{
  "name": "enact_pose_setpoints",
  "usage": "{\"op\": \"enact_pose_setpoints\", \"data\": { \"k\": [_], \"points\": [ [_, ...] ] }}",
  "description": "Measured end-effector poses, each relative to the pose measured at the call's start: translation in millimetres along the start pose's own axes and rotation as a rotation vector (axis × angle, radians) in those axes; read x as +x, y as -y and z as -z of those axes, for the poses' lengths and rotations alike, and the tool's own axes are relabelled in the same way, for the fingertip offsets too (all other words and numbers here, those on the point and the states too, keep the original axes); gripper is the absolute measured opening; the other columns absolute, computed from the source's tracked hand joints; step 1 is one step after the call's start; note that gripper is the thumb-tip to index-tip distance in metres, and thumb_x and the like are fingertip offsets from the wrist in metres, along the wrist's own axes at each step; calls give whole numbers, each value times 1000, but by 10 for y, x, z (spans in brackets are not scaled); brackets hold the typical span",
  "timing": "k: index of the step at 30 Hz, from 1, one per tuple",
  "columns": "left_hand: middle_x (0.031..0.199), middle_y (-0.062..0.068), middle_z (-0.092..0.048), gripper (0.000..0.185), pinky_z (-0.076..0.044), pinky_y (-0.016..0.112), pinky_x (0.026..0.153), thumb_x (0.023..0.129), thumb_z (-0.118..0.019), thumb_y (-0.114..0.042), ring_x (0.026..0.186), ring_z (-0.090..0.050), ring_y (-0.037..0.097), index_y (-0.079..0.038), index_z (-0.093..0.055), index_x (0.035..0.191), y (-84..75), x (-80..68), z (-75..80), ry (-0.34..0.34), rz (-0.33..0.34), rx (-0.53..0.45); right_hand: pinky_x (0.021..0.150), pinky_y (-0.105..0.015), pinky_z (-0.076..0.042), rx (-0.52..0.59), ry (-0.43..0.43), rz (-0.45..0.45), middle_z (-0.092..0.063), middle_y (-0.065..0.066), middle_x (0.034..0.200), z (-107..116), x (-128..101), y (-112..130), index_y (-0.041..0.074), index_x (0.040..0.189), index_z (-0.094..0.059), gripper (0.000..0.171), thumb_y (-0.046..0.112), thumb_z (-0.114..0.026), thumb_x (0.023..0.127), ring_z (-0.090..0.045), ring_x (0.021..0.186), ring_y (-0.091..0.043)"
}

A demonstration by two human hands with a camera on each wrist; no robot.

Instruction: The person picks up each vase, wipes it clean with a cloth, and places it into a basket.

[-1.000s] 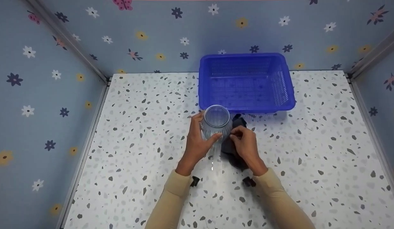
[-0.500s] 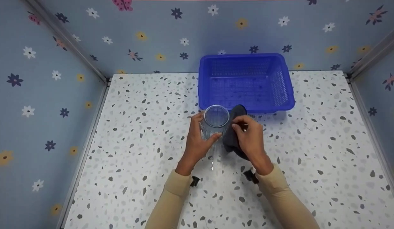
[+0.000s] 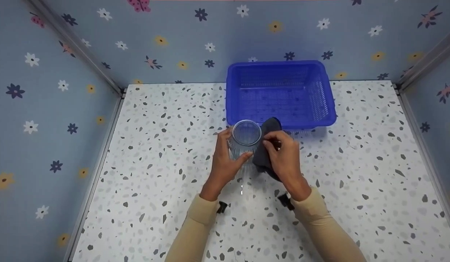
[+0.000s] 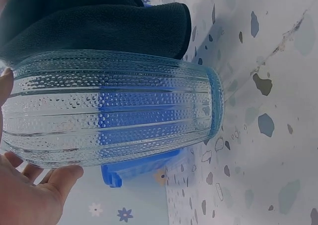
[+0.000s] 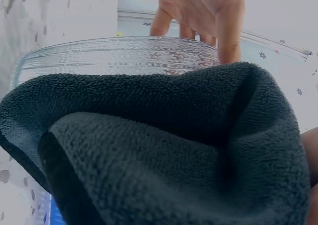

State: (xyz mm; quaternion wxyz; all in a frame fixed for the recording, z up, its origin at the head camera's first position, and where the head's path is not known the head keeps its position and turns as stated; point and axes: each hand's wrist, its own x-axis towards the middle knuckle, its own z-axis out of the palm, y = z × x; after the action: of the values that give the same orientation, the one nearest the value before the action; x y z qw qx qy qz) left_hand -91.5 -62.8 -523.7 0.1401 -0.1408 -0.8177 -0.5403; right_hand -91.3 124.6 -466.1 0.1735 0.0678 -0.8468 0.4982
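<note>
- Head view: left hand (image 3: 225, 162), fingers curled round ribbed glass jar (image 3: 246, 140), upright on speckled table (image 3: 156, 153), near centre; right hand (image 3: 285, 158) pinches dark cloth (image 3: 266, 145) against jar's right side; blue basket (image 3: 281, 92) just beyond.
- Left wrist view: jar (image 4: 114, 108) between fingertips (image 4: 64, 178) and cloth (image 4: 99, 24).
- Right wrist view: cloth (image 5: 164, 145) covers jar (image 5: 119, 56); left fingers (image 5: 229, 29) on the glass.

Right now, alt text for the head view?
A left hand grips a ribbed clear glass jar upright on a speckled table while the right hand presses a dark cloth against its side; a blue basket sits behind.
</note>
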Motion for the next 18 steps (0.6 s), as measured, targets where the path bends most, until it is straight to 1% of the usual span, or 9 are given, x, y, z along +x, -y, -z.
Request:
{"op": "enact_pose_setpoints", "data": {
  "k": [4,8,13,14,18],
  "points": [
    [158,15,-43,78,-42,46,117,92,-83,-42,151,-41,26,-3,-41,145,2,-2,2,11,3,-2,77,-45,-62,-5,-6,23,-74,-18,95,-11,-38,-70,-3,98,-74,8,-9,-76,92,-75,89,-31],
    [159,14,-43,79,-47,47,111,92,-82,-46,150,-43,26,-3,-42,145,16,-6,-2,5,2,-7,80,-47,-62,11,-4,-7,-74,-19,95,-32,-77,-152,-4,97,-73,9,-11,-74,92,-74,92,-32],
    [158,14,-44,78,-42,46,118,91,-86,-38,150,-42,26,-3,-42,144,31,0,-8,-2,-13,-20,82,-49,-61,16,12,-64,-74,-20,97,-76,-119,-264,-5,96,-73,8,-12,-73,92,-73,95,-35],
    [158,14,-44,77,-40,46,120,91,-86,-36,151,-41,26,-3,-42,144,31,0,-9,-2,-14,-20,82,-49,-61,13,18,-74,-74,-20,96,-87,-128,-290,-6,96,-73,8,-12,-74,91,-73,94,-35],
    [158,14,-44,76,-40,47,120,90,-88,-30,151,-41,26,-3,-42,144,22,-6,-12,-4,0,-22,77,-45,-59,-14,57,-119,-75,-20,93,-163,-172,-435,-5,95,-72,10,-13,-75,90,-72,87,-33]
  ]
}}
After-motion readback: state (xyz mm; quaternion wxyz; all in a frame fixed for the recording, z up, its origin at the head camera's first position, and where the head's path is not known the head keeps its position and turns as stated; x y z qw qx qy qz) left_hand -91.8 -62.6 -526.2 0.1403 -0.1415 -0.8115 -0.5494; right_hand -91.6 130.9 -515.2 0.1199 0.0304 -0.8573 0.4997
